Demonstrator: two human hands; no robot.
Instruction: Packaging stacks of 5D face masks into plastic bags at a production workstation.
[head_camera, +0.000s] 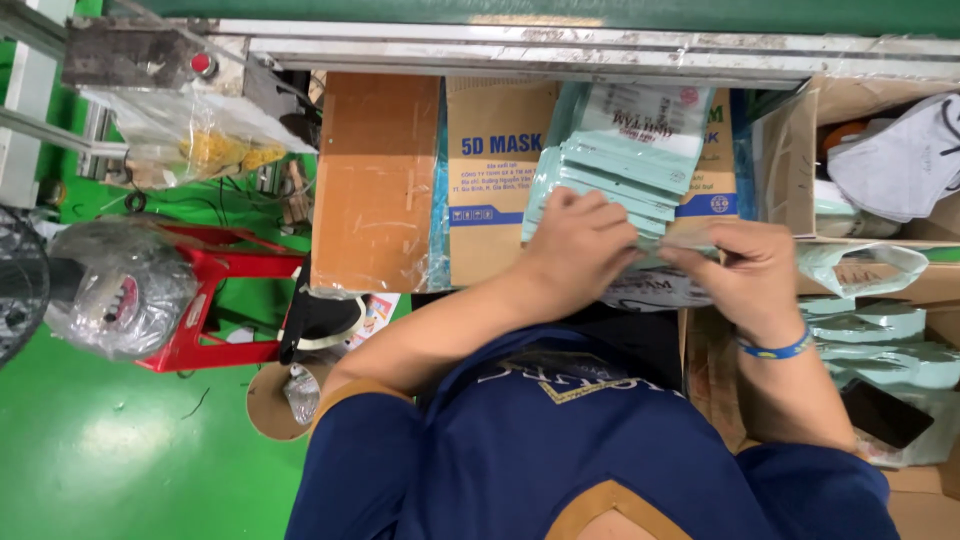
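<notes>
Head view, looking straight down past a navy shirt (560, 440) with tan trim: both hands meeting over a fanned stack of pale green mask packets (615, 170). Left hand (580, 245) laid palm-down on the near end of the stack, fingers (590, 210) curled over the packet edges and pressed together on them. Right hand (745, 265), blue wristband (775, 350) at the wrist, closed in a pinch on the near right corner of the lowest packets, thumb and fingertips drawn tight; exact number of packets in the pinch impossible to tell.

Stack running away from the body, long axis pointing from the hands up toward the metal rail (560, 50) at the top of the frame, upper packets stepped like shingles and leaning a little to the left. Bulk of the stack lying ahead of both grips, beyond the knuckles, none of it behind the wrists. Left hand nearer the middle of the stack; right hand off to its right edge, touching only the corner.

Beneath the stack, printed cardboard cartons (495, 180) side by side with a plain brown box (375, 180) to the left. To the right, an open box with white masks (900, 160) and more green packets (870, 340) heaped beside the right forearm. Red stool (215, 310) and a plastic-wrapped bundle (120, 290) standing well apart on the green floor (100, 450) at left.
</notes>
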